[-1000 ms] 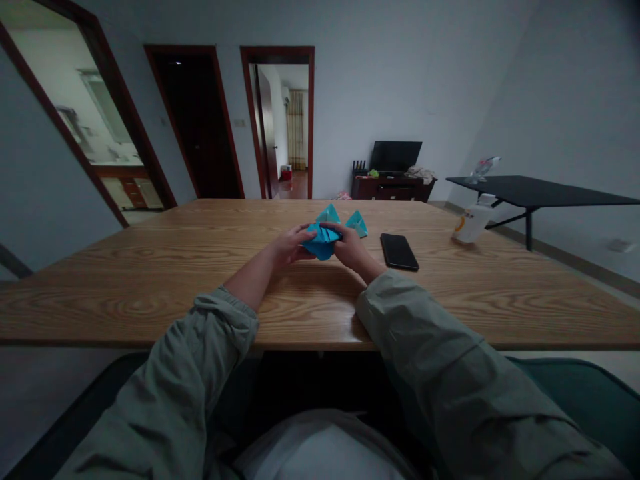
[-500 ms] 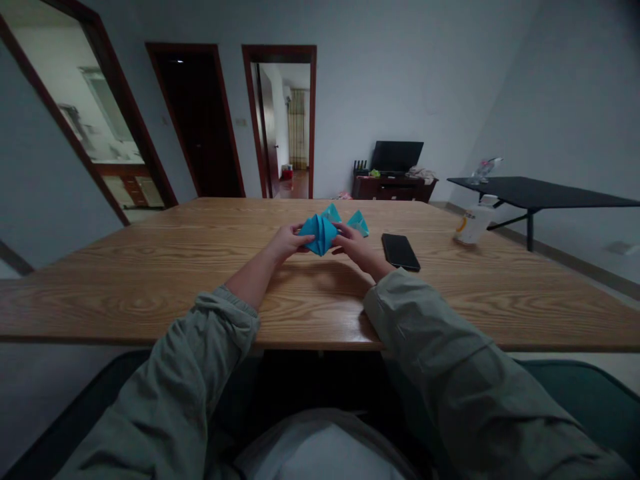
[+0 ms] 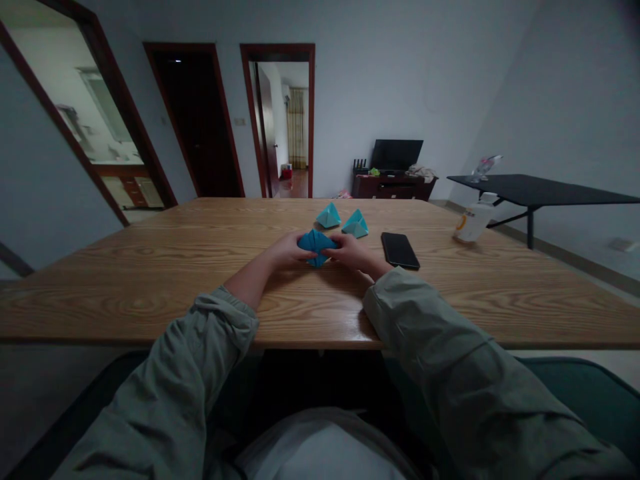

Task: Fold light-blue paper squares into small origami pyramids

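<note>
A folded blue origami paper piece (image 3: 316,244) is held between my two hands above the wooden table. My left hand (image 3: 289,249) pinches its left side, and my right hand (image 3: 350,251) grips its right side with thumb and fingers. The piece has several pointed folds; its outer ends are covered by my fingers. Just beyond it stand two lighter blue folded paper pieces, one to the left (image 3: 329,215) and one to the right (image 3: 355,224), each with a pyramid-like shape.
A black phone (image 3: 399,251) lies to the right of my right hand on the wooden table (image 3: 165,267). Farther right stands a white container (image 3: 473,222) with an orange mark. Behind it is a black table (image 3: 545,189); a television (image 3: 397,156) stands by the far wall.
The held blue origami has come slightly lower and nearer to me, and it is tilted differently. Both light blue pieces behind it are now in fuller view.
</note>
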